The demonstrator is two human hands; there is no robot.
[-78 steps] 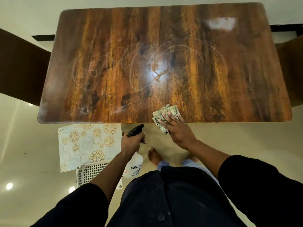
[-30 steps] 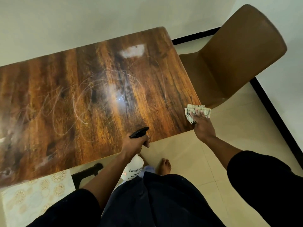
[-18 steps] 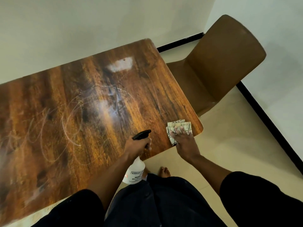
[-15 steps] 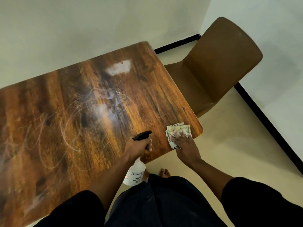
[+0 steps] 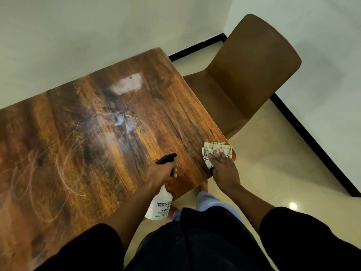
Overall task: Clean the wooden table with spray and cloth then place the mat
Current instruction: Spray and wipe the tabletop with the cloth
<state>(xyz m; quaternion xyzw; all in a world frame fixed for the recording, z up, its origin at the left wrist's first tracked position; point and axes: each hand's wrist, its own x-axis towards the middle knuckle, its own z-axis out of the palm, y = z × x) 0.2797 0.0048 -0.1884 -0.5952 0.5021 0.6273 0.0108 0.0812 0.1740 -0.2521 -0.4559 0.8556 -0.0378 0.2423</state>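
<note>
The wooden table (image 5: 82, 153) fills the left and middle of the head view, its top streaked with pale wipe marks and a white patch near the far edge. My right hand (image 5: 224, 171) presses a folded checked cloth (image 5: 216, 149) flat on the table's near right corner. My left hand (image 5: 162, 173) grips a white spray bottle (image 5: 160, 206) by its black trigger head, which sits above the near edge while the body hangs below it. The mat is out of view.
A brown chair (image 5: 252, 75) stands at the table's right end, close to the corner where the cloth lies. White walls with a black skirting strip (image 5: 312, 141) close in behind and to the right. Pale tiled floor (image 5: 273, 173) lies beneath.
My view has turned right, leaving the mat and basket behind. My right hand carried the cloth from the middle of the near edge to the right corner and now presses it there. The spray bottle stays held.
</note>
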